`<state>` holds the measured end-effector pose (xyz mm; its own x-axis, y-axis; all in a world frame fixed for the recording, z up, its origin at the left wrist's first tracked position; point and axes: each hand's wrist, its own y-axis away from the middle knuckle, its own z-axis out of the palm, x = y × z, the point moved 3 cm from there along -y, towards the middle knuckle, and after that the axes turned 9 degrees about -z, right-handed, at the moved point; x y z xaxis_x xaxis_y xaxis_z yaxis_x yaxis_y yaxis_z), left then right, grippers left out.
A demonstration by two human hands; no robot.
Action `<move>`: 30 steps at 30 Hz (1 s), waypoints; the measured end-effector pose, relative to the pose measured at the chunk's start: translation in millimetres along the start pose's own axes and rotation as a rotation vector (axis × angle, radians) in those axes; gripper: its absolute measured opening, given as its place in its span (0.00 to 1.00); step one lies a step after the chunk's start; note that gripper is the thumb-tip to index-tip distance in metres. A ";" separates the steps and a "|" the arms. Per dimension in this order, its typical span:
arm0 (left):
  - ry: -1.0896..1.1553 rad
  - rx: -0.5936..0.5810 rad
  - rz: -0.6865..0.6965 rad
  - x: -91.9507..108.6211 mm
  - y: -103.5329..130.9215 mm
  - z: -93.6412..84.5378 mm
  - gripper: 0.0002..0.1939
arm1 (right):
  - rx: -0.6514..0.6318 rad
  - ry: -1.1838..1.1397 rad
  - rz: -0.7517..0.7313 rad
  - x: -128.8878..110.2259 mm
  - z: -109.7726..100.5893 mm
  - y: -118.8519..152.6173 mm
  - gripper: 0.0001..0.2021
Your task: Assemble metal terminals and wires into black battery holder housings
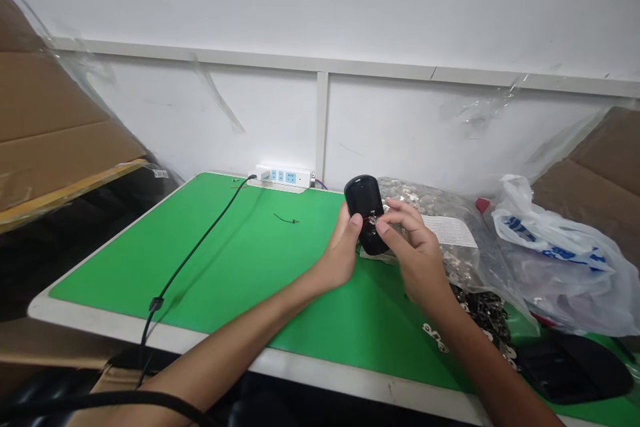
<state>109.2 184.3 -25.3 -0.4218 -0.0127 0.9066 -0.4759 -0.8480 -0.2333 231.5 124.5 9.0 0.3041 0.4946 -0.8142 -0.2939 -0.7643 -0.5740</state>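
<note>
My left hand (345,250) is wrapped round the lower left side of a black plastic housing (364,195) with rounded ends, its thumb on the near face. The housing is held up nearly upright over the green mat. My right hand (417,247) pinches a small shiny metal piece (373,219) against the middle of the housing. A bit of red, perhaps a thin wire, shows beside that piece. Fingers partly cover the piece, so its exact shape is hidden.
Behind my right hand lies a clear bag (457,203) of small metal parts. Loose metal pieces (435,337) and a black flat part (575,367) lie near the right front. A white plastic bag (565,260), a power strip (285,176) and a black cable (200,240) are also there.
</note>
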 end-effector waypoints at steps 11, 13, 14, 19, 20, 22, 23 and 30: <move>0.056 -0.033 -0.035 -2.2 6.8 2.3 0.28 | 0.044 -0.377 0.294 19.5 17.7 13.0 0.16; 0.054 -0.028 -0.029 -1.5 6.7 2.9 0.28 | 0.049 -0.380 0.283 19.3 19.3 13.9 0.15; 0.052 -0.021 -0.029 -1.4 6.5 3.0 0.28 | 0.057 -0.377 0.277 19.0 19.9 14.3 0.15; 0.053 0.001 -0.013 -1.5 5.5 2.1 0.30 | 0.122 -0.392 0.266 17.8 22.4 17.5 0.14; 0.052 -0.006 -0.009 -1.1 5.4 1.9 0.30 | 0.118 -0.392 0.260 17.6 22.9 18.3 0.14; 0.039 -0.023 -0.003 0.1 5.5 1.7 0.30 | 0.089 -0.380 0.238 16.9 23.8 19.5 0.12; 0.028 -0.030 0.002 1.0 5.7 1.6 0.30 | 0.073 -0.374 0.227 16.6 24.1 20.0 0.12; 0.019 -0.057 0.021 3.5 5.3 1.3 0.27 | 0.078 -0.436 0.248 18.4 25.0 22.3 0.12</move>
<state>106.3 179.1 -22.9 -0.4465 -0.0195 0.8946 -0.5097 -0.8162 -0.2722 207.9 126.9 -20.9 -0.1850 0.4418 -0.8778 -0.3810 -0.8556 -0.3503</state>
